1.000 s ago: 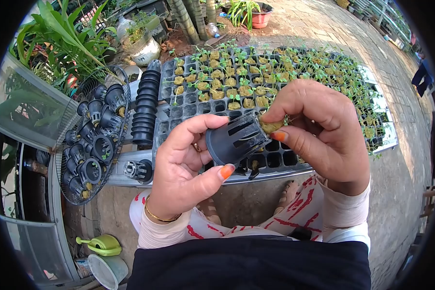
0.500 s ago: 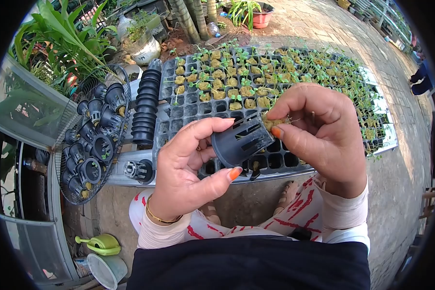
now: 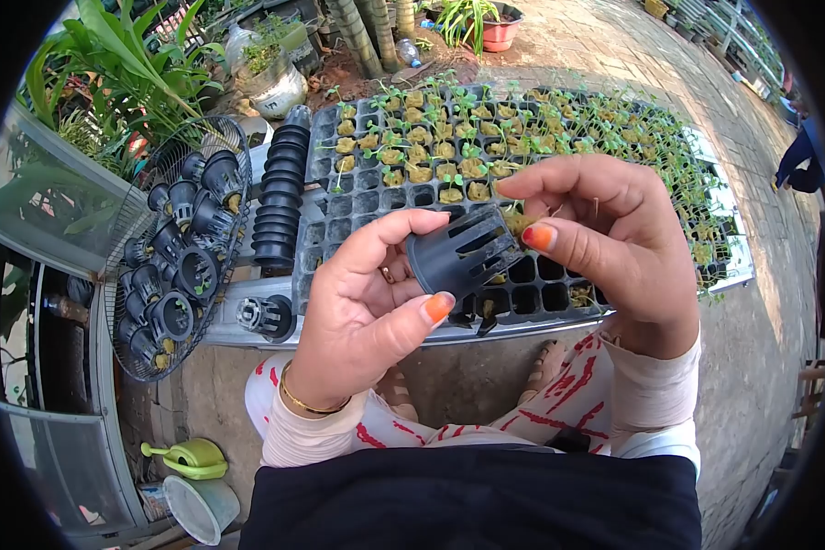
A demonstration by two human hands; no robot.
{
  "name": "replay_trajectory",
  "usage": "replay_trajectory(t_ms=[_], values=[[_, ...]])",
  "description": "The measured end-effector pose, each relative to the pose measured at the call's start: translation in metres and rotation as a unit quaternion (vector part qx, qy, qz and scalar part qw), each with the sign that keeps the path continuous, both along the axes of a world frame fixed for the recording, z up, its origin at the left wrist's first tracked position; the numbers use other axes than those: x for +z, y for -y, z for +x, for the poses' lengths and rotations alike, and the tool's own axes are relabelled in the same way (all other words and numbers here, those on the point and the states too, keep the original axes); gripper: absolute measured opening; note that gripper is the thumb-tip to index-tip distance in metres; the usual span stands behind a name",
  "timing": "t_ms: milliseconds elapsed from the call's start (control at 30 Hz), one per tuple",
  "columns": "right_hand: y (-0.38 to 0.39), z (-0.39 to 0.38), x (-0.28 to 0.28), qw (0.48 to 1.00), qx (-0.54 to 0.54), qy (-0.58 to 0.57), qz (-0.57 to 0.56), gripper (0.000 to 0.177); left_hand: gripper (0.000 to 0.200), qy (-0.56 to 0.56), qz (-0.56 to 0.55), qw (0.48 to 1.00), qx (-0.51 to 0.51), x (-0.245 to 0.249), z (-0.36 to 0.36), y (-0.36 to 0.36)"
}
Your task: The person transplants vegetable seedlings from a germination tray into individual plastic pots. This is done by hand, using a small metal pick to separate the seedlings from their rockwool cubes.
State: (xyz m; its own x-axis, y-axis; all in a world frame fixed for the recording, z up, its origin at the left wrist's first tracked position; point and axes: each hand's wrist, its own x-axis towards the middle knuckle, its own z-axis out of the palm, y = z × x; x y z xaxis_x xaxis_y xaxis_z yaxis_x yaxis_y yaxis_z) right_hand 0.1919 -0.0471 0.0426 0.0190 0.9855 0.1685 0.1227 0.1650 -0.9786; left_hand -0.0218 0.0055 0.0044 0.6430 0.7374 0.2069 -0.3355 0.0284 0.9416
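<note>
My left hand (image 3: 362, 302) is closed around a black net pot (image 3: 458, 261), which lies tilted with its slotted narrow end toward the right. At that end a brownish sponge plug (image 3: 517, 223) sticks out. My right hand (image 3: 605, 238) is at the plug, its thumb against it and the index fingertip raised just above; the other fingers curl behind, partly hidden. Below and behind the hands spreads a black seedling tray (image 3: 339, 227), with many cells holding sponge plugs with green sprouts and some cells vacant.
A wire basket (image 3: 116, 316) of planted net pots stands at the left. Beside it lie a stack of nested black pots (image 3: 278, 197) and one single pot (image 3: 266, 316). A green watering can (image 3: 192, 458) and a bucket (image 3: 202, 509) are on the ground. Another person (image 3: 802, 160) is at far right.
The right index finger has lifted away from the plug, and the thumb has shifted slightly right. The net pot has turned a little in my left hand.
</note>
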Motion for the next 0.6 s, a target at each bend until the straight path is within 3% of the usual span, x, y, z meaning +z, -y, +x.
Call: replay_trajectory(t_ms=[67,300,600], values=[[-0.001,0.005,0.001,0.997,0.023,-0.068,0.039,0.031,0.053,-0.008,-0.011,1.0,0.012,-0.002,0.001,-0.001],[-0.004,0.016,0.001,0.995,0.05,-0.008,0.083,0.034,0.06,0.02,-0.12,0.992,-0.043,-0.001,-0.002,-0.008],[-0.006,0.017,-0.005,0.995,0.082,-0.014,0.052,0.023,0.059,-0.013,-0.13,0.99,-0.06,-0.003,-0.002,-0.009]])
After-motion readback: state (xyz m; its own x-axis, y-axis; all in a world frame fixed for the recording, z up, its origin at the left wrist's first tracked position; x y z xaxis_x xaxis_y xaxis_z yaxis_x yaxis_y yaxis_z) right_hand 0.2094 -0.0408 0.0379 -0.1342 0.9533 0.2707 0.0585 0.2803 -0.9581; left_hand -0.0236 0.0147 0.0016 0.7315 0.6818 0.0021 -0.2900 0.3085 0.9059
